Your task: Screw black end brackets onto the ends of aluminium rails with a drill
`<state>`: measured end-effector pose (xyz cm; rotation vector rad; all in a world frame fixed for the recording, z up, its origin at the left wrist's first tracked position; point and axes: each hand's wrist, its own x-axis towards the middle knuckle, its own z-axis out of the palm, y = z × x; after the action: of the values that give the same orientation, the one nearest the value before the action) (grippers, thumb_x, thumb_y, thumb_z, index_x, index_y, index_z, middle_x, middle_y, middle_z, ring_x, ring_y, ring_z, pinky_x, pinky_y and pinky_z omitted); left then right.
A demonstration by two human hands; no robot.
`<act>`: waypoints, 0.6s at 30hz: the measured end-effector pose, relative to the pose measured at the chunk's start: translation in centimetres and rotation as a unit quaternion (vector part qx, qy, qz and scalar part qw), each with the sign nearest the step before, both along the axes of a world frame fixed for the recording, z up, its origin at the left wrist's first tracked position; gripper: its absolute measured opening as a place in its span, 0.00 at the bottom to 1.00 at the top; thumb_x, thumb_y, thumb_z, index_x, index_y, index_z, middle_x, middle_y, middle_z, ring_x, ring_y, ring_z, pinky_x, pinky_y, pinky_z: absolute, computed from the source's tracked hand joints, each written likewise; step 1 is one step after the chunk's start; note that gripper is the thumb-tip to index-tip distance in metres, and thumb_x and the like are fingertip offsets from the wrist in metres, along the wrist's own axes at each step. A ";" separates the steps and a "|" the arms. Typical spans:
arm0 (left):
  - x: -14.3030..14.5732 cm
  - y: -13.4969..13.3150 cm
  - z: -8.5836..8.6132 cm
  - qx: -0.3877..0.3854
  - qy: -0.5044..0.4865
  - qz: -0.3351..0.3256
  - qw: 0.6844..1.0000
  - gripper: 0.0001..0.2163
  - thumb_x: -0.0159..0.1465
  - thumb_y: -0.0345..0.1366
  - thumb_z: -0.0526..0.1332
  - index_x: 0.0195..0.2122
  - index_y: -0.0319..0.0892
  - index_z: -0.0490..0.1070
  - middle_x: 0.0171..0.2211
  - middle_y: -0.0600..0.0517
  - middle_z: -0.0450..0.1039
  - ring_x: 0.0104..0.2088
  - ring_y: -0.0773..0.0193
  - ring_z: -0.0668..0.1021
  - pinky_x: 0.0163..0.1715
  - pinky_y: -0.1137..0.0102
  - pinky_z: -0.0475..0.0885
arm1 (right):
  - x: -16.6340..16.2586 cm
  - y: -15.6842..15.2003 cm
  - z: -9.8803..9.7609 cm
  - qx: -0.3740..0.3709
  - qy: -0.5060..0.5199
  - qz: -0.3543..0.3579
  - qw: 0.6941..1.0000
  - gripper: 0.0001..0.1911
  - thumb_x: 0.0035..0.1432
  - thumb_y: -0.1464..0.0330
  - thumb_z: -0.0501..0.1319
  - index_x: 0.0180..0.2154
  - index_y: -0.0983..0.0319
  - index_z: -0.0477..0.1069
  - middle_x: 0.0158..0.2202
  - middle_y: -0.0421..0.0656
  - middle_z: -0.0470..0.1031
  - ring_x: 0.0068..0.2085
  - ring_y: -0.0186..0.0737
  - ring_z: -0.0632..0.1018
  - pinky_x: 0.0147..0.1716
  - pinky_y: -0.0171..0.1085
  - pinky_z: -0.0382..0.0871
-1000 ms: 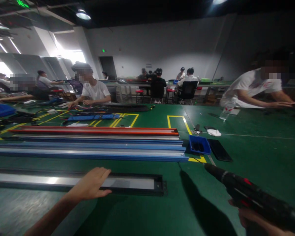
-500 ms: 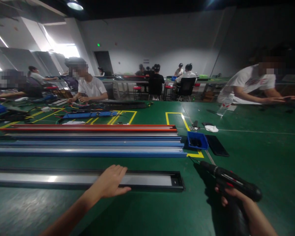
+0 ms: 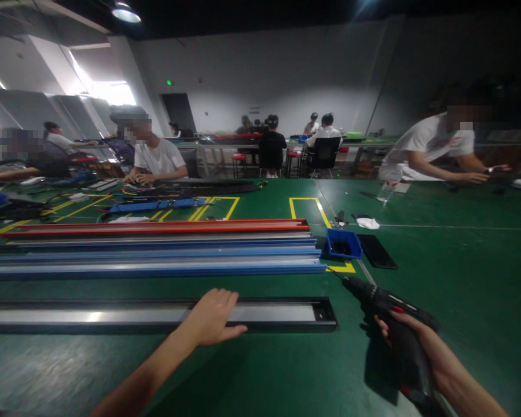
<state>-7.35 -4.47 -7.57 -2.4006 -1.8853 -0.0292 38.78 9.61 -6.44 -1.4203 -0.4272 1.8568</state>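
A long black-edged metal channel point(image 3: 278, 313) with a silver inner face lies along the near side of the green table. My left hand point(image 3: 212, 319) spans it from above, fingers over the far edge and thumb along the near edge. To the right, a black cordless drill point(image 3: 406, 347) with red details is in my right hand point(image 3: 423, 333), its handle wrapped by my fingers. The drill's thin bit points left and away, to the right of the channel's black end and just off the table's yellow tape corner.
Blue rails point(image 3: 156, 267) and an orange-red rail point(image 3: 165, 225) lie parallel beyond the channel. Past their right ends sit a blue bin point(image 3: 344, 244) with dark parts, a black phone-like slab point(image 3: 377, 251) and a plastic bottle point(image 3: 388, 188). Other people sit or lean around the tables.
The black channel has slid slightly to the right, together with my left hand. My right hand has turned the drill a little, and its bit has shifted slightly left.
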 end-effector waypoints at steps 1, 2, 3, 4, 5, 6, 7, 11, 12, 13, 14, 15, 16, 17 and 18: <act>0.1 0.0 -0.1 0.002 0.000 -0.001 1.000 0.29 0.67 0.58 0.56 0.54 0.36 0.72 0.46 0.35 0.78 0.45 0.45 0.80 0.49 0.52 0.73 | 0.0 0.0 -0.1 0.001 -0.003 -0.004 1.000 0.11 0.58 0.78 0.67 0.45 0.70 0.73 0.29 0.49 0.84 0.26 0.41 0.84 0.28 0.33 0.82; 0.1 0.0 -0.1 0.004 -0.001 -0.001 1.000 0.29 0.67 0.58 0.56 0.54 0.36 0.72 0.46 0.35 0.78 0.45 0.45 0.80 0.49 0.53 0.73 | -0.1 -0.1 -0.2 0.003 -0.008 -0.009 1.000 0.12 0.59 0.77 0.66 0.46 0.70 0.73 0.29 0.49 0.84 0.26 0.40 0.83 0.28 0.33 0.82; 0.1 -0.1 -0.2 0.006 -0.003 0.002 1.000 0.30 0.67 0.59 0.55 0.54 0.35 0.72 0.46 0.35 0.78 0.45 0.45 0.80 0.49 0.53 0.73 | -0.1 -0.3 -0.3 0.007 -0.014 -0.017 1.000 0.12 0.59 0.77 0.66 0.46 0.70 0.72 0.29 0.48 0.84 0.26 0.40 0.83 0.28 0.32 0.82; 0.1 -0.1 -0.2 0.008 -0.005 0.005 1.000 0.31 0.67 0.59 0.55 0.55 0.35 0.72 0.47 0.35 0.78 0.46 0.45 0.80 0.50 0.52 0.73 | -0.3 -0.5 -0.3 0.012 -0.021 -0.025 0.999 0.13 0.60 0.77 0.66 0.47 0.70 0.72 0.29 0.49 0.84 0.26 0.40 0.83 0.28 0.32 0.81; 0.1 -0.3 -0.2 0.010 -0.008 0.009 1.000 0.31 0.68 0.59 0.54 0.56 0.35 0.71 0.48 0.35 0.78 0.47 0.45 0.80 0.50 0.52 0.72 | -0.4 -0.7 -0.2 0.017 -0.028 -0.033 0.999 0.14 0.60 0.77 0.66 0.48 0.70 0.72 0.29 0.49 0.84 0.26 0.40 0.83 0.28 0.32 0.81; 0.2 -0.4 -0.2 0.012 -0.011 0.012 1.000 0.31 0.68 0.59 0.54 0.58 0.35 0.71 0.50 0.34 0.77 0.49 0.45 0.79 0.51 0.52 0.72 | -0.6 -1.0 -0.1 0.023 -0.036 -0.040 0.998 0.14 0.60 0.76 0.66 0.48 0.70 0.71 0.29 0.49 0.84 0.26 0.40 0.83 0.27 0.31 0.81; 0.3 -0.6 0.0 0.015 -0.015 0.012 1.000 0.31 0.69 0.59 0.53 0.59 0.36 0.70 0.52 0.35 0.76 0.50 0.44 0.78 0.52 0.52 0.71 | -0.8 -1.3 0.0 0.026 -0.043 -0.048 0.998 0.14 0.60 0.76 0.65 0.49 0.70 0.71 0.29 0.48 0.84 0.26 0.39 0.83 0.27 0.31 0.81; 1.5 -1.5 1.7 0.037 -0.031 -0.030 0.998 0.30 0.71 0.54 0.52 0.66 0.37 0.62 0.61 0.38 0.71 0.58 0.45 0.74 0.57 0.50 0.67 | -1.3 -2.4 0.3 0.042 -0.067 -0.069 0.994 0.15 0.61 0.75 0.63 0.50 0.68 0.71 0.30 0.48 0.85 0.26 0.40 0.84 0.25 0.32 0.81; 2.0 -1.8 2.4 0.049 -0.035 -0.045 0.997 0.30 0.72 0.53 0.52 0.68 0.37 0.60 0.62 0.38 0.70 0.59 0.45 0.73 0.58 0.50 0.66 | -1.3 -2.6 0.3 0.047 -0.075 -0.076 0.993 0.15 0.61 0.75 0.63 0.50 0.68 0.72 0.30 0.48 0.85 0.26 0.41 0.84 0.24 0.32 0.80; 2.6 -2.0 3.3 0.065 -0.041 -0.060 0.995 0.29 0.73 0.51 0.52 0.68 0.38 0.59 0.62 0.39 0.70 0.59 0.46 0.73 0.59 0.50 0.66 | -1.3 -2.7 0.4 0.054 -0.083 -0.085 0.992 0.15 0.61 0.75 0.63 0.50 0.68 0.72 0.30 0.48 0.85 0.26 0.41 0.83 0.23 0.32 0.80; 3.3 -2.3 4.3 0.081 -0.047 -0.073 0.993 0.27 0.74 0.48 0.52 0.69 0.38 0.58 0.62 0.40 0.69 0.60 0.48 0.73 0.59 0.51 0.66 | -1.3 -2.9 0.4 0.058 -0.091 -0.092 0.990 0.15 0.61 0.74 0.63 0.50 0.68 0.72 0.29 0.48 0.84 0.25 0.41 0.83 0.22 0.32 0.79; 4.1 -2.6 5.4 0.099 -0.058 -0.092 0.989 0.25 0.74 0.45 0.52 0.69 0.39 0.57 0.62 0.40 0.70 0.59 0.50 0.73 0.59 0.52 0.66 | -1.2 -3.0 0.6 0.060 -0.099 -0.100 0.988 0.15 0.60 0.74 0.63 0.50 0.68 0.72 0.29 0.47 0.84 0.25 0.41 0.83 0.22 0.32 0.79; 4.8 -2.9 6.7 0.117 -0.074 -0.115 0.984 0.25 0.74 0.43 0.53 0.70 0.41 0.56 0.61 0.41 0.70 0.59 0.51 0.73 0.60 0.53 0.66 | -1.2 -3.1 0.8 0.056 -0.105 -0.102 0.988 0.16 0.60 0.74 0.63 0.50 0.68 0.72 0.28 0.47 0.84 0.24 0.41 0.82 0.22 0.33 0.78; 5.5 -3.3 7.9 0.138 -0.095 -0.139 0.976 0.25 0.74 0.41 0.53 0.70 0.41 0.54 0.60 0.41 0.71 0.59 0.52 0.74 0.60 0.54 0.66 | -1.2 -3.2 1.1 0.047 -0.111 -0.098 0.988 0.17 0.59 0.73 0.63 0.51 0.68 0.72 0.28 0.46 0.84 0.24 0.42 0.82 0.22 0.34 0.78; 6.2 -3.8 9.1 0.157 -0.123 -0.158 0.967 0.26 0.74 0.41 0.54 0.71 0.43 0.52 0.59 0.43 0.73 0.58 0.53 0.74 0.61 0.54 0.66 | -1.2 -3.3 1.5 0.034 -0.119 -0.091 0.988 0.17 0.59 0.72 0.63 0.51 0.68 0.73 0.27 0.46 0.83 0.23 0.43 0.82 0.23 0.35 0.78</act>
<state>-1.15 -8.31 1.55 -2.5265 -1.4176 -0.6254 37.61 6.29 -4.90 -1.5861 -0.4581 1.5210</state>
